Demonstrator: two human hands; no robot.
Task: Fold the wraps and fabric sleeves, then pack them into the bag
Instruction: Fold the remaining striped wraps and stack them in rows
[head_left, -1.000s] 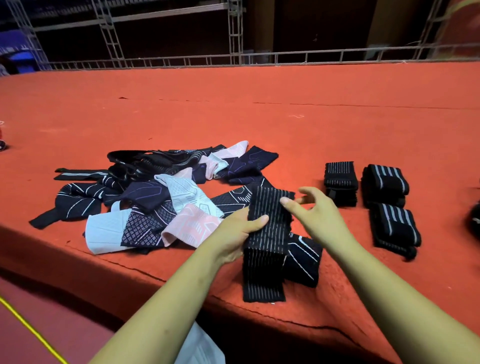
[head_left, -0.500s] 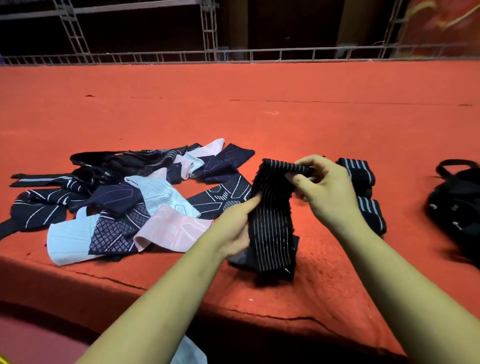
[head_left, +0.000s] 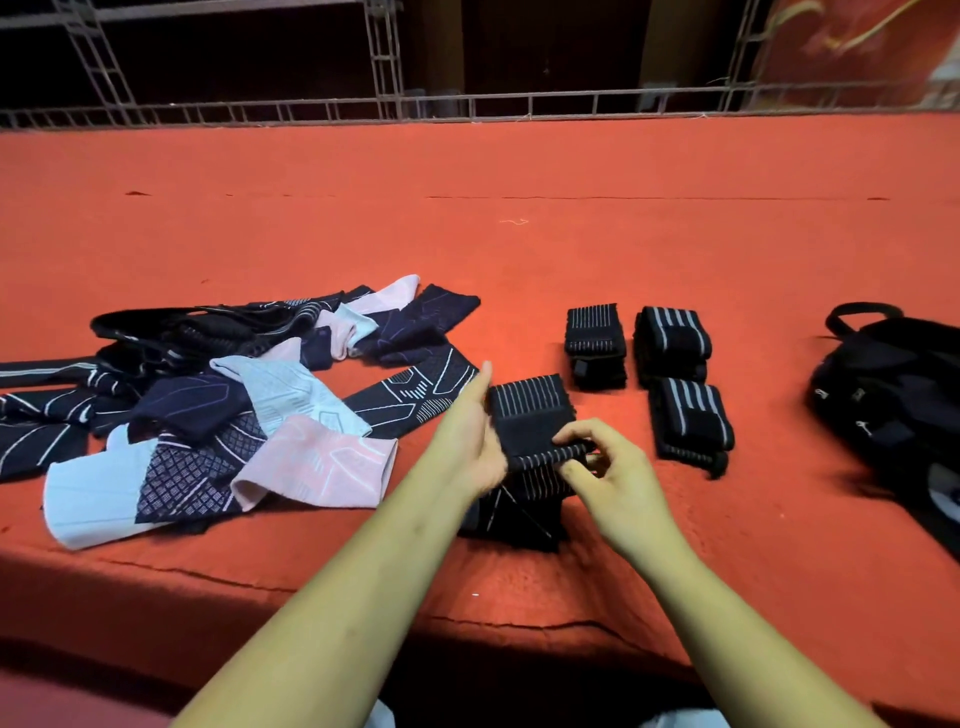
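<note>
A black pinstriped wrap (head_left: 530, 415) is folded over between both hands, just above the red platform. My left hand (head_left: 470, 441) holds its left side, and my right hand (head_left: 605, 467) pinches the folded edge on the right. Under them lies a dark sleeve with white lines (head_left: 511, 517). To the left sprawls a loose pile of navy, pink and pale blue sleeves (head_left: 234, 410). Three folded wraps lie behind and to the right: a pinstriped one (head_left: 595, 338) and two broad-striped ones (head_left: 672, 345) (head_left: 691, 421). The black bag (head_left: 893, 395) sits at the far right.
Everything rests on a red carpeted platform (head_left: 571, 234), whose front edge (head_left: 363, 597) runs just below my forearms. A metal truss railing (head_left: 467, 104) lines the far side. Something white (head_left: 382, 719) shows at the bottom between my arms.
The long pinstriped wrap has been lifted off the platform and folded in half between my hands. The view has shifted right, bringing the black bag into sight.
</note>
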